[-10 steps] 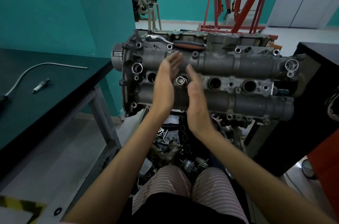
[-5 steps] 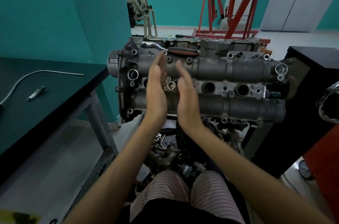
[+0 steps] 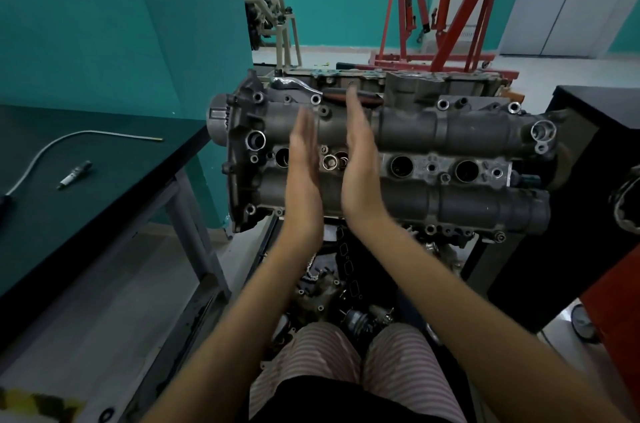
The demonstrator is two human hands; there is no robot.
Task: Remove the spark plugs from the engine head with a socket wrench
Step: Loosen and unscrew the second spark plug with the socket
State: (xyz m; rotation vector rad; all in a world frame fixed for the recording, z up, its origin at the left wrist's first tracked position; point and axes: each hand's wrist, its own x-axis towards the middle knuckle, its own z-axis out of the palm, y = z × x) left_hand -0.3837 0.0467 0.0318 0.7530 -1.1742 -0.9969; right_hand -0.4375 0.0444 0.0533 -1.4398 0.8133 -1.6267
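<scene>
One spark plug (image 3: 74, 174) already lies on the bench at left, while flat, empty left hand (image 3: 304, 176) and right hand (image 3: 360, 166) flank the socket extension (image 3: 329, 162) in the second well of the engine head (image 3: 450, 131), mid-frame.

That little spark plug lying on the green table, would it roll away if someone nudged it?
Probably: the spark plug looks slim and round-bodied, lying flat on the smooth table, so a sideways nudge could roll it. It seems small, so likely light to lift. Its pale tip may be brittle.
</scene>
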